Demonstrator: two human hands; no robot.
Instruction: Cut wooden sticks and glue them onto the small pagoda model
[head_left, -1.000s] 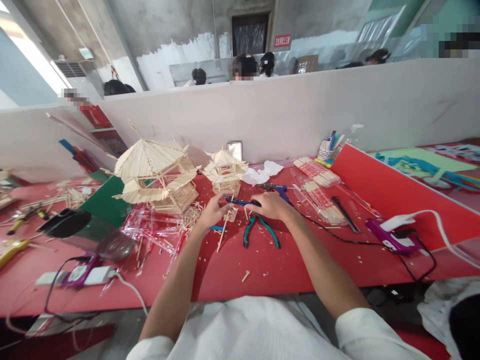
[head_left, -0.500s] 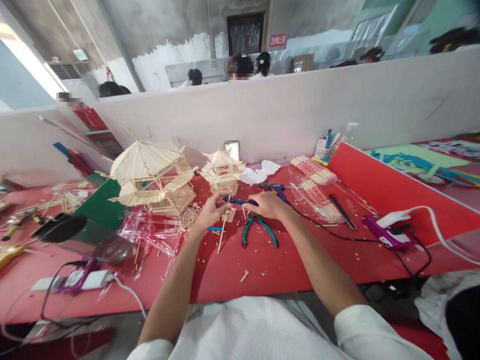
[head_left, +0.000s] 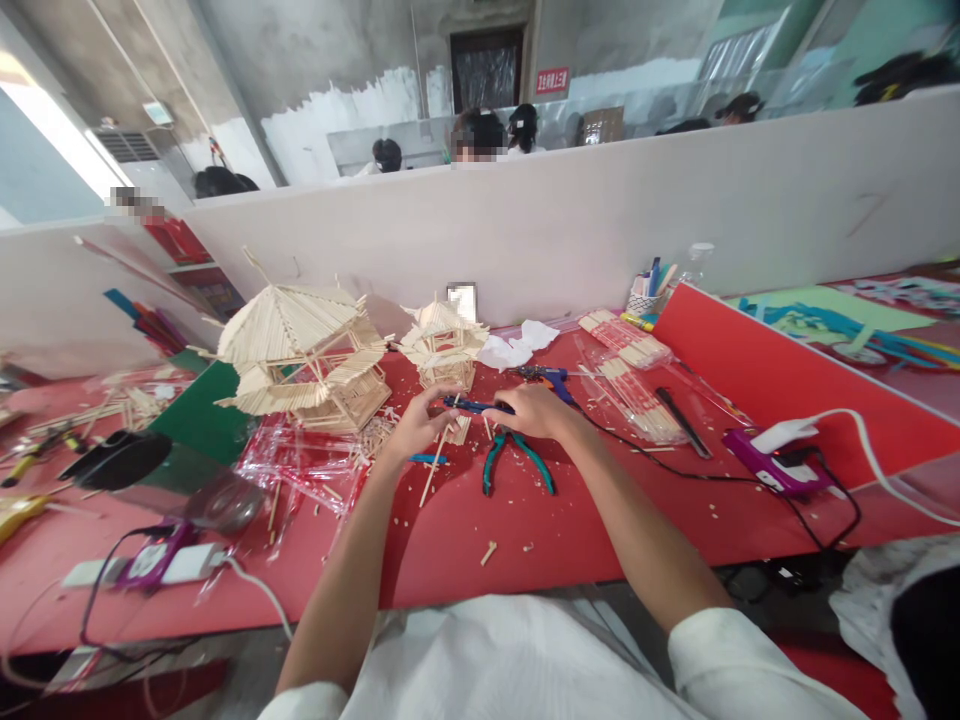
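Observation:
My left hand (head_left: 414, 428) is closed, with thumb and fingers pinching a thin wooden stick (head_left: 433, 473) that slants down toward me. In my right hand (head_left: 534, 410) is a slim dark blue tool (head_left: 469, 405); its kind is hard to make out. The tool's tip reaches the upper end of the stick, by my left fingers. Green-handled pliers (head_left: 519, 462) lie splayed on the table just below my right hand. Behind my hands stands a small stick-built pavilion (head_left: 442, 345), and a larger stick pavilion (head_left: 300, 350) is to its left.
A glue gun (head_left: 553, 380) and bagged sticks (head_left: 637, 390) lie right of my hands. Crumpled plastic wrap (head_left: 300, 465) and a clear jug (head_left: 217, 495) are at left. Power strips (head_left: 780, 465) with cables sit on the red table (head_left: 570, 545). A pale partition (head_left: 525, 240) runs behind.
The stick's lower end has swung to the left. Both hands keep nearly the same place and grip; the whole view has shifted slightly.

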